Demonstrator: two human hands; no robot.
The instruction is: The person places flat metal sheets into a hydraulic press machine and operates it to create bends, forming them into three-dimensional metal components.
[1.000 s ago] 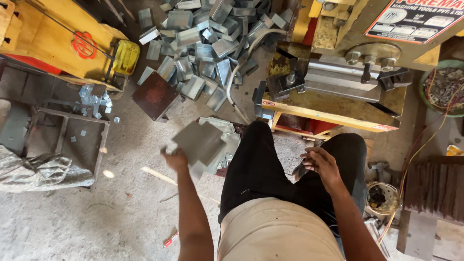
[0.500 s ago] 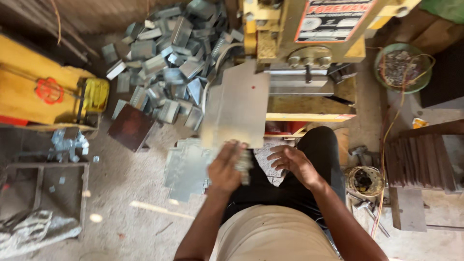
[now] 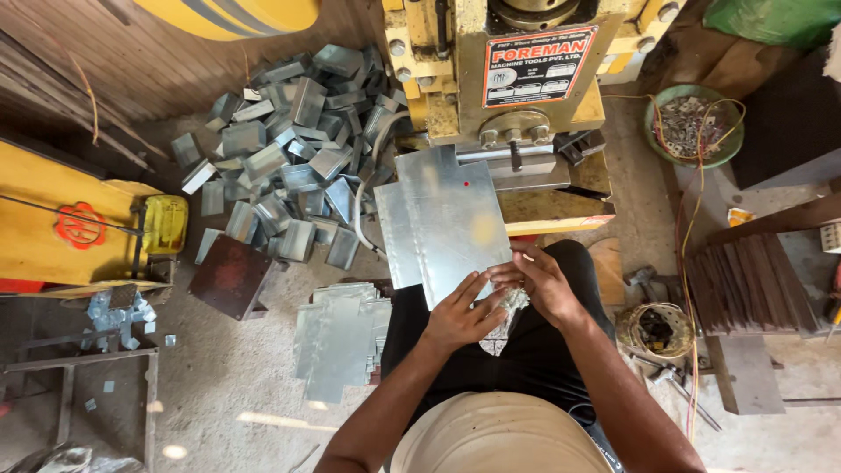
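Note:
A flat grey metal sheet (image 3: 447, 219) lies tilted over my lap, its far edge reaching the bed of a yellow press machine (image 3: 491, 79). My left hand (image 3: 460, 317) and my right hand (image 3: 539, 280) both grip the sheet's near edge, fingers curled over it and nearly touching each other. A stack of similar flat sheets (image 3: 337, 337) rests on the floor just left of my left knee.
A heap of bent metal pieces (image 3: 289, 158) covers the floor at upper left. A dark square block (image 3: 229, 276) sits beside it, with a yellow stand (image 3: 53, 228) at far left. A green bowl of scrap (image 3: 692, 123) and stacked dark plates (image 3: 745, 280) are on the right.
My left hand brought a sheet from the floor stack up and right to the press; my right hand joined it on the near edge. The view shifted toward the machine.

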